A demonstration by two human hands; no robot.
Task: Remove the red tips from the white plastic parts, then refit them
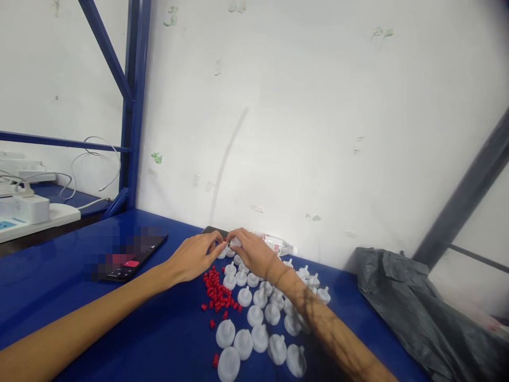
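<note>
Blue surface (pixel 159 339) is bearing red pieces (pixel 217 292) and white discs (pixel 243 344); near the wall (pixel 294 132), the right hand (pixel 253 252) is gripping a white piece (pixel 235 242) beside the left hand (pixel 199 256), whose grip isn't showing clearly.

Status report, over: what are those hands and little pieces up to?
Right hand pinching a white piece; left hand close beside it. Red pieces clustered, white discs spread alongside. Bottle lying just beyond right hand.
</note>
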